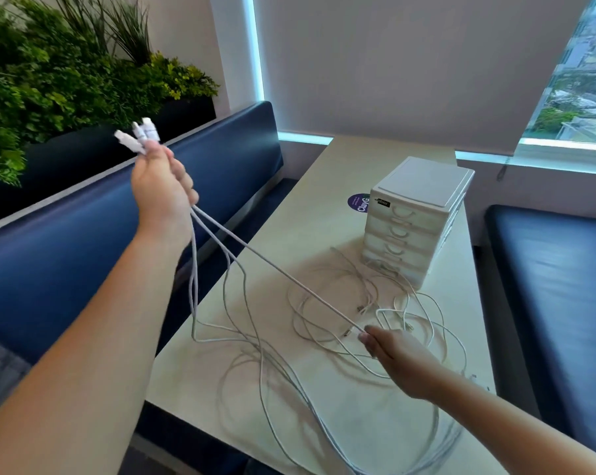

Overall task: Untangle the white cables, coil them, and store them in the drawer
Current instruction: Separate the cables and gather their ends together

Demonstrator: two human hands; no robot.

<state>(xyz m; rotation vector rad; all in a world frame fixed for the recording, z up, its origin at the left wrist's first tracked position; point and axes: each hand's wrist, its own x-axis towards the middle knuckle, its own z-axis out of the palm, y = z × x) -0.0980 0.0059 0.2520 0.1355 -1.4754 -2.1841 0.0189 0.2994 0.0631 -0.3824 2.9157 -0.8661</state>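
White cables [276, 269] taut between both hands

Tangled white cables [289, 279] are lying looped on the desk [317, 214], three plug ends being held aloft; a white drawer unit [416, 217] is standing behind.

Three cable plugs [137, 135] (all white), one drawer unit [416, 221], one table [324, 207].

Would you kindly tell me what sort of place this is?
Probably an office break area or café booth: blue padded benches flank a pale table, a planter of greenery stands behind one bench, and the window looks down over a city.
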